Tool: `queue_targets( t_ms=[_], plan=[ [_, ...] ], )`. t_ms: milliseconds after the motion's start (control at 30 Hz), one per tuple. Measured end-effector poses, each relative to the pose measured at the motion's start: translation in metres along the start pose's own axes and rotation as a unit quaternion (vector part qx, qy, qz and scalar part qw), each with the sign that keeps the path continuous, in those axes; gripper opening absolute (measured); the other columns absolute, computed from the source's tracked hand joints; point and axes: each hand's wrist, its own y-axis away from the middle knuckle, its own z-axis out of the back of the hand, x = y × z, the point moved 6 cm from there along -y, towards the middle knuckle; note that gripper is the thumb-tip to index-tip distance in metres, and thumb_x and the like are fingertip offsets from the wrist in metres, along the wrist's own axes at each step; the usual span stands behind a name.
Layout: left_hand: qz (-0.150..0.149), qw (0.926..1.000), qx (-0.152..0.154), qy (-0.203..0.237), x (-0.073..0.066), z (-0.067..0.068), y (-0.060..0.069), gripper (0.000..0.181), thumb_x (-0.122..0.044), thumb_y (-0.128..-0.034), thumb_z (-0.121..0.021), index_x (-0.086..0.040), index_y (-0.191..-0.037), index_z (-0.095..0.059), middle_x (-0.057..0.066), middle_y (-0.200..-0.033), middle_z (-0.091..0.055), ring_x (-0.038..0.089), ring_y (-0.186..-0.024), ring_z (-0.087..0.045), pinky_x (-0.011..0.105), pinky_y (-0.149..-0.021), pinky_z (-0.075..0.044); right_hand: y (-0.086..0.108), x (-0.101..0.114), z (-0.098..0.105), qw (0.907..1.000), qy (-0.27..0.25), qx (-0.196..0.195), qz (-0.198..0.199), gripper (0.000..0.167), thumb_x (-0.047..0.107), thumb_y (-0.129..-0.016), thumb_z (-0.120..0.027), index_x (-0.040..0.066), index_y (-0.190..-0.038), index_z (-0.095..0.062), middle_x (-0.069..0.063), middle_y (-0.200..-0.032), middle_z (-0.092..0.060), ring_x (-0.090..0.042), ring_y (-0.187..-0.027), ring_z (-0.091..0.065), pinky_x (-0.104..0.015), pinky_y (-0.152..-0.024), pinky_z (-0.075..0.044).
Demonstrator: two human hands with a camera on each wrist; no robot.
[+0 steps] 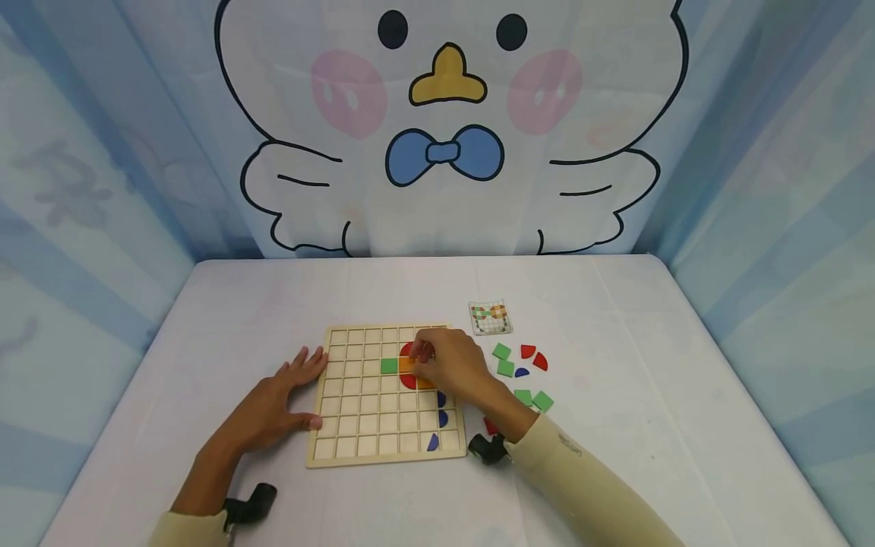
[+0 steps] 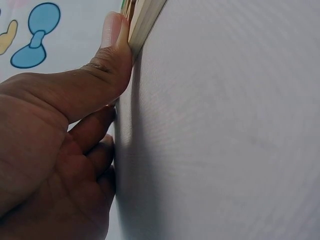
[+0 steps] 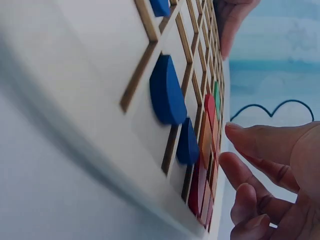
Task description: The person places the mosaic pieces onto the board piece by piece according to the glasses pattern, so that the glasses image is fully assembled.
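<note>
A wooden grid board (image 1: 355, 425) lies on the white table. At its left edge my left hand (image 1: 276, 403) rests with spread fingers; the left wrist view shows the thumb (image 2: 115, 45) against the board's side. My right hand (image 1: 454, 365) hovers over the board's upper right. In the right wrist view its thumb and forefinger tips stand apart, with no piece visible between them. Beneath it are red pieces (image 1: 409, 382), orange pieces (image 1: 406, 365) and a green square (image 1: 389, 366), partly covered by the hand. Several blue pieces (image 3: 167, 92) sit in the right-hand cells.
Right of the board lie loose green squares (image 1: 505, 368), red quarter-round pieces (image 1: 540, 361) and a blue half-round piece (image 1: 522, 372). A small pattern card (image 1: 490, 318) lies behind them. Another red piece (image 1: 490, 426) is partly hidden by the right forearm. A printed curtain (image 1: 444, 213) surrounds the table.
</note>
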Motion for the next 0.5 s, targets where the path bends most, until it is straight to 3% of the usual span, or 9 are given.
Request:
queue_targets(
  t_ms=[300, 500],
  plan=[
    [0.001, 1.0000, -0.001, -0.004, 0.001, 0.000, -0.001, 0.111, -0.035, -0.0745, -0.092, -0.012, -0.167, -0.034, 0.012, -0.175, -0.025, 0.046, -0.164, -0.015, 0.072, -0.129, -0.014, 0.012, -0.024, 0.017, 0.9984, 0.011, -0.024, -0.050, 0.014, 0.020, -0.090, -0.087, 0.022, -0.097, -0.075, 0.008, -0.088, -0.071, -0.015, -0.085, -0.061, -0.031, -0.076, -0.051],
    [-0.001, 1.0000, 0.000, -0.005, 0.001, 0.000, -0.001, 0.111, -0.037, -0.0748, -0.092, -0.012, -0.167, -0.034, 0.013, -0.175, -0.025, 0.046, -0.164, -0.015, 0.073, -0.129, -0.015, 0.021, -0.041, 0.032, 0.9967, 0.011, -0.041, -0.069, 0.014, 0.018, -0.089, -0.087, 0.021, -0.098, -0.077, 0.007, -0.087, -0.071, -0.016, -0.085, -0.060, -0.030, -0.071, -0.049]
  ],
)
